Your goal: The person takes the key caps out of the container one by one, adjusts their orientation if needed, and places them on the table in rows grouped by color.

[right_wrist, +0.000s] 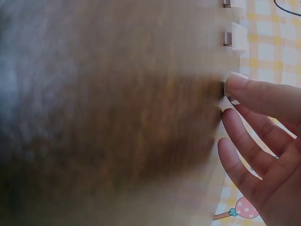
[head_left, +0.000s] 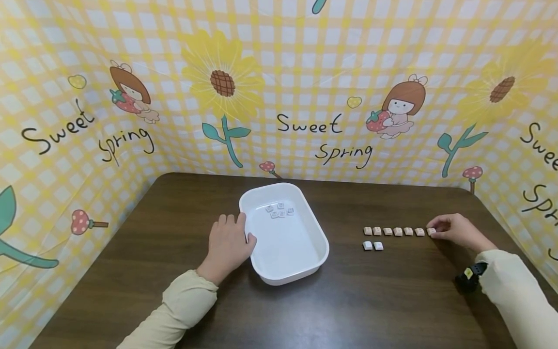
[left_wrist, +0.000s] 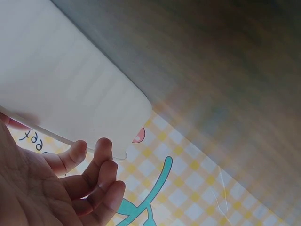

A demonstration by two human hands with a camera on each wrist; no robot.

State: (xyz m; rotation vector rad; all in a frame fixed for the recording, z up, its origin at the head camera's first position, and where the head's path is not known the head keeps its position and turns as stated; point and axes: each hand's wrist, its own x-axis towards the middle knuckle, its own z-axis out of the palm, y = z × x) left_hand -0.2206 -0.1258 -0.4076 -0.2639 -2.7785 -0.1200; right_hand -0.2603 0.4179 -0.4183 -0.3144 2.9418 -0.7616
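A white plastic tub [head_left: 287, 261] stands on the brown table, with several pale keycaps [head_left: 281, 213] lying toward its far end. My left hand [head_left: 231, 242] holds the tub's left rim, thumb at the rim's inner side and fingers along the outside. In the left wrist view the fingers [left_wrist: 103, 148] are bent beside the tub's wall [left_wrist: 70, 80]. Off to the right, several beige keycaps form a straight row [head_left: 398, 231]. My right hand [head_left: 457, 230] pinches the keycap [head_left: 431, 231] at the row's right end between thumb and fingers. It appears to rest on the table.
Two whiter keycaps [head_left: 373, 246] sit side by side below the row's left end. A yellow checked cloth [head_left: 305, 72] hangs behind and beside the table [head_left: 348, 300]. On the right wrist is a black strapped device [head_left: 471, 276].
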